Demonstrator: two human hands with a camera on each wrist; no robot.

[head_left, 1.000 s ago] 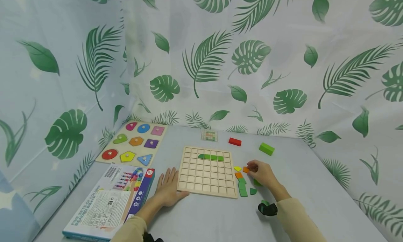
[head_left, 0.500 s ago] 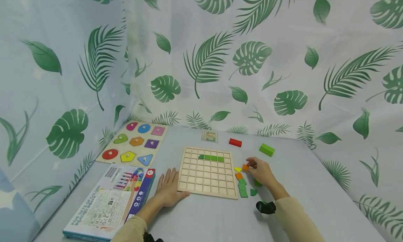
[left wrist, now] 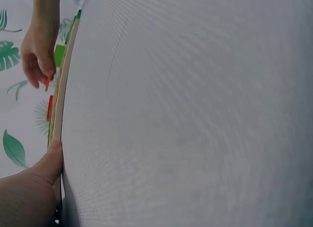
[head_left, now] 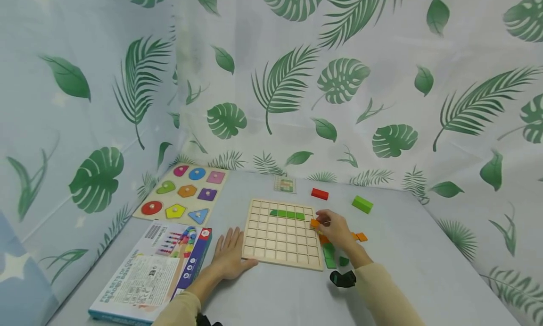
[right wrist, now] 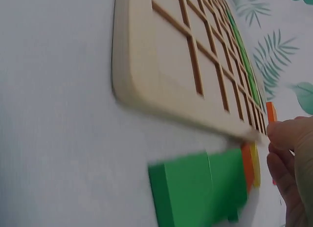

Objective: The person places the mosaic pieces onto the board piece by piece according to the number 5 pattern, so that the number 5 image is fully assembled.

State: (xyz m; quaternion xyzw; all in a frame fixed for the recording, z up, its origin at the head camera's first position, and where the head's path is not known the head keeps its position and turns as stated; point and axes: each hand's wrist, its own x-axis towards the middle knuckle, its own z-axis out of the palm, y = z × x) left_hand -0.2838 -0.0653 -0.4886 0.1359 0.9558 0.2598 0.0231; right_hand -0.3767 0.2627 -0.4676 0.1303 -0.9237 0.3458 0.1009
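A square wooden grid board [head_left: 280,241] lies mid-table, with a row of green tiles [head_left: 287,214] in its upper cells. My right hand [head_left: 337,228] pinches an orange tile [head_left: 315,223] by the board's right edge; the right wrist view shows the same orange tile [right wrist: 271,112] between thumb and finger. My left hand [head_left: 229,255] lies flat with fingers spread, its thumb [left wrist: 51,161] against the board's near left corner. Below the right hand are loose green tiles [head_left: 329,256], partly hidden, and a dark green rounded piece [head_left: 344,261]. Several orange tiles [head_left: 361,237] lie right of the wrist.
A red block [head_left: 320,194] and a green block [head_left: 362,204] stand behind. A small pattern card [head_left: 284,184] lies beyond the board. To the left are a shape puzzle board [head_left: 193,180] and a boxed toy [head_left: 152,264]. Leaf-print cloth hangs around the table.
My right hand has carried the orange tile leftward to the board's right edge, uncovering orange tiles right of the wrist. My left hand stays in place; the head view has shifted slightly.
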